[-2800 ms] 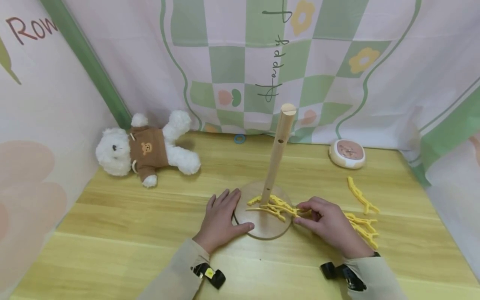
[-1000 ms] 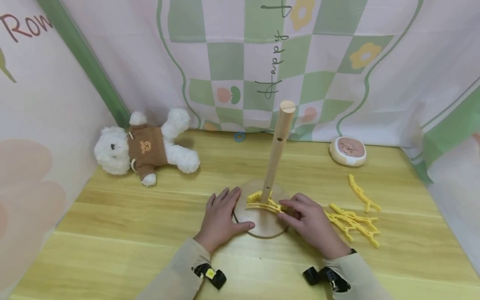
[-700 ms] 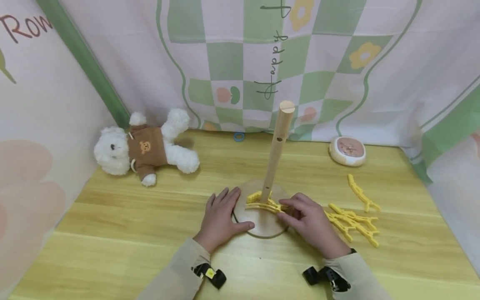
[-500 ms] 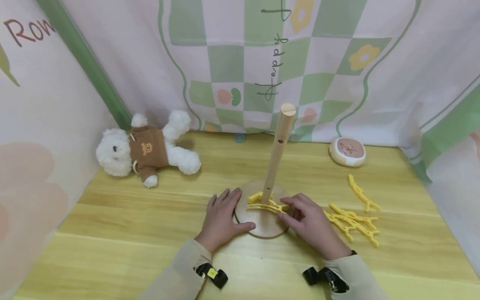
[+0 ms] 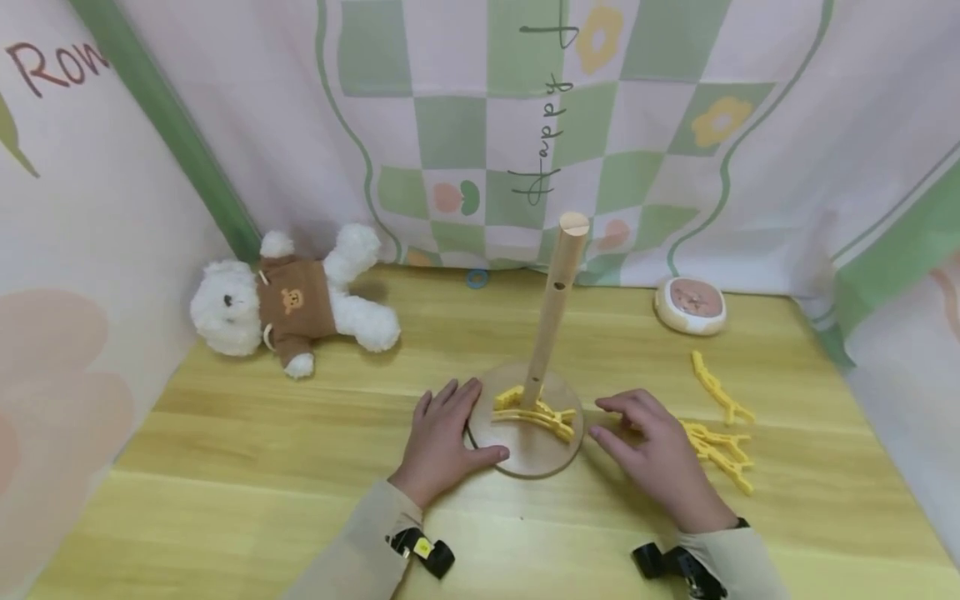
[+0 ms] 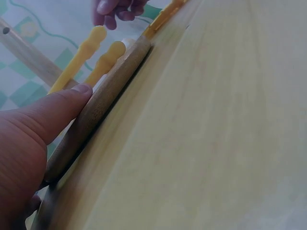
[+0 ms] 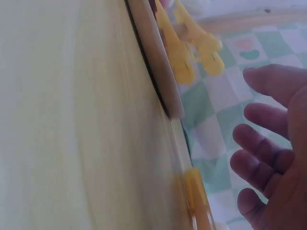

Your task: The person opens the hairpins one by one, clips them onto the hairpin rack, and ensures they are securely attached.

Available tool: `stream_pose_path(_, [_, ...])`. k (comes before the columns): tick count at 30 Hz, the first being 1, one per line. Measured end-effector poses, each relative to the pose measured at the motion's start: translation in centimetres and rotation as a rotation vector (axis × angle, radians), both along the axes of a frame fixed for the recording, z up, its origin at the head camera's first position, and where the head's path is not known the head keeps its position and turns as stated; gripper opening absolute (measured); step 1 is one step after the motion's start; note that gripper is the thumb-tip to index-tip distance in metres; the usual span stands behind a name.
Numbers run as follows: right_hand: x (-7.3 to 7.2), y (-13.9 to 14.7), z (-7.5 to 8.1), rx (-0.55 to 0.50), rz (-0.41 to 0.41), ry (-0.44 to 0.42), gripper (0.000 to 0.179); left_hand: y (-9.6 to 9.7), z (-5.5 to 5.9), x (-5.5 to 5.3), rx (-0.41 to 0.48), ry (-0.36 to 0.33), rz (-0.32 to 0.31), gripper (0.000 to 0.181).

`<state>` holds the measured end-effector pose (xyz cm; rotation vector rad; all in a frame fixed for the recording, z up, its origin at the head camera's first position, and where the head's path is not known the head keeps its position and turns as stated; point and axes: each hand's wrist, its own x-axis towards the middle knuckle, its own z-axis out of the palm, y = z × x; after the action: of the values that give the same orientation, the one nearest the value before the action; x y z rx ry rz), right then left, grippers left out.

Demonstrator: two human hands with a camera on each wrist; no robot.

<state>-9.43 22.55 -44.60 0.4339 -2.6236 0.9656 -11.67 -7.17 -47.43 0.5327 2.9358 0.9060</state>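
Observation:
A round wooden base [image 5: 525, 457] carries an upright wooden pole [image 5: 552, 308] with small holes. Yellow branch-shaped pieces [image 5: 536, 417] lie on the base around the pole's foot; in the left wrist view two knobbed yellow ends [image 6: 103, 60] rise beside the rim. My left hand [image 5: 450, 446] rests on the base's left side, fingers spread and thumb along the near edge. Just right of the base hovers my right hand [image 5: 652, 454], holding nothing, its thumb and fingers apart. The right wrist view shows those loosely bent fingers [image 7: 256, 139] apart from the yellow ends.
More yellow branch-shaped pieces [image 5: 723, 454] lie partly behind the right hand, and a single one [image 5: 716, 387] sits farther back. A white plush toy [image 5: 296, 300] in a brown top lies at left. Near the curtain are a blue ring [image 5: 477, 278] and a small clock-like object [image 5: 692, 306].
My right hand has let go of a yellow branch-shaped piece on the base and drawn back to the right, its fingers parting. The left hand keeps its place on the base.

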Motion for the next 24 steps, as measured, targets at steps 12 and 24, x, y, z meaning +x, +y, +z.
stream_pose_path(12, [1.6, 2.5, 0.2, 0.043, -0.068, 0.038, 0.026, 0.0, 0.2, 0.1, 0.007, -0.006, -0.003, 0.102])
stream_pose_path(24, [2.5, 3.4, -0.5, -0.028, -0.056, -0.004, 0.028, 0.1, 0.3, 0.1, 0.010, -0.013, -0.007, 0.102])
